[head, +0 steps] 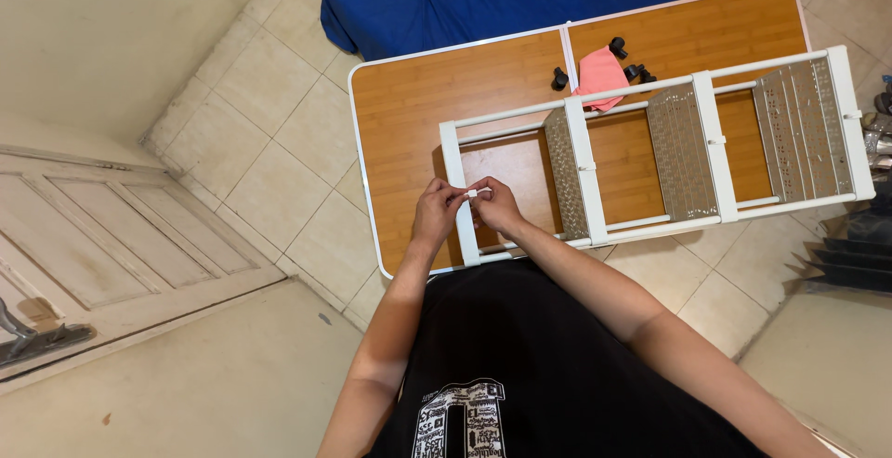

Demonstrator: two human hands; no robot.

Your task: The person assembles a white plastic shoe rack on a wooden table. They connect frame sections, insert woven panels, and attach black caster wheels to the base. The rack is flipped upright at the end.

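Both hands, left hand (pixel 435 209) and right hand (pixel 497 205), are closed, fingertips pinched on a small white clip (pixel 471 194) at the white rack (pixel 462 207) end rail above the worktop (pixel 409 96)

We see no screens, signs or labels here. The nearest thing to a package is a flat pink packet (pixel 601 73) lying on the wooden folding table (pixel 418 96), beside small black caster wheels (pixel 559 78).
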